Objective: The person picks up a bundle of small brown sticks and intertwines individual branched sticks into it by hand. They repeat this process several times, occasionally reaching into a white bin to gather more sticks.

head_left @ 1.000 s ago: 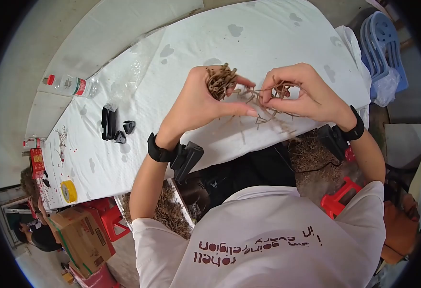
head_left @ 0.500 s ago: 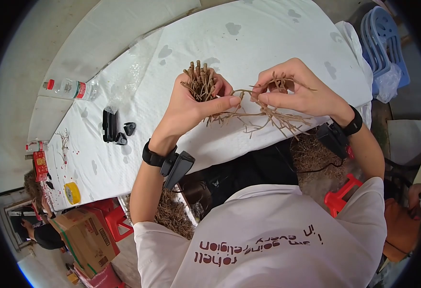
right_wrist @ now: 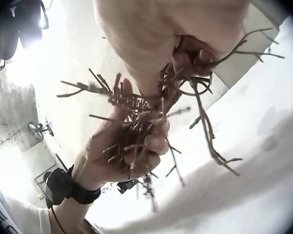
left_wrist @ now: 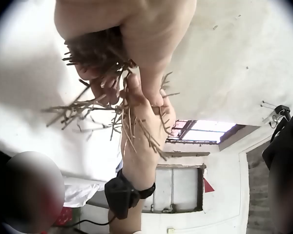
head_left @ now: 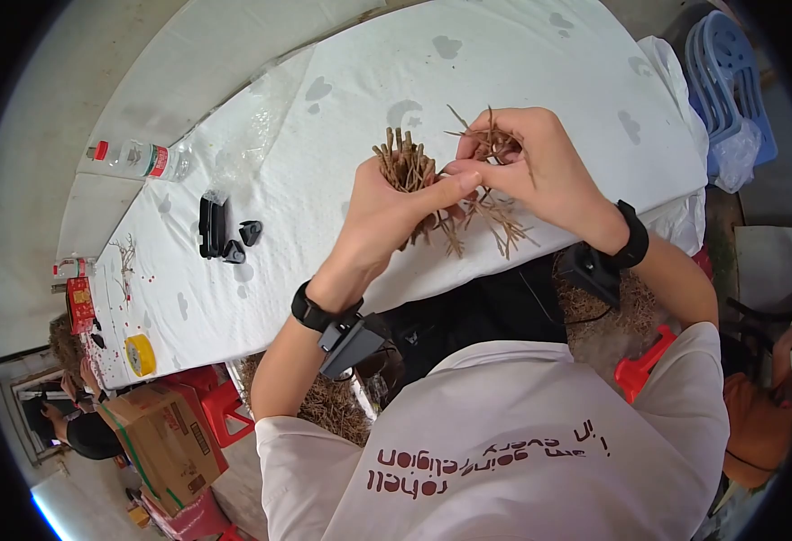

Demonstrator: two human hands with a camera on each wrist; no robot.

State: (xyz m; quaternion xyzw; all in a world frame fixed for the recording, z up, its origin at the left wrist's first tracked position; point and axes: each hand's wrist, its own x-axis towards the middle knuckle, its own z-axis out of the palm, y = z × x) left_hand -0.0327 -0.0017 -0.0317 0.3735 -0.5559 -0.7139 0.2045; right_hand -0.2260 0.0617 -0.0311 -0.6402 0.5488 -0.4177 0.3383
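Observation:
My left hand (head_left: 382, 212) grips a bundle of thin brown twigs (head_left: 403, 162), their blunt ends pointing up and away from me. Close beside it, my right hand (head_left: 540, 158) holds smaller branching twigs (head_left: 493, 144) between thumb and fingers. Both thumbs nearly meet, and forked tips (head_left: 504, 230) hang below them over the near table edge. In the right wrist view, branched twigs (right_wrist: 205, 122) spread out from the right fingers, in front of the left hand (right_wrist: 112, 151). Seen from the left wrist, the bundle (left_wrist: 97, 48) sits deep in the left palm.
A white heart-patterned cloth (head_left: 540, 81) covers the table. On the left are a black case (head_left: 212, 225), a plastic bottle (head_left: 139, 159) and yellow tape (head_left: 140, 355). Below the table lie more twigs (head_left: 333, 406), a cardboard box (head_left: 166, 442) and a red stool (head_left: 641, 365).
My hands first spread apart with twigs stretched between them, then came together again. The right hand moved left, up against the left hand's bundle.

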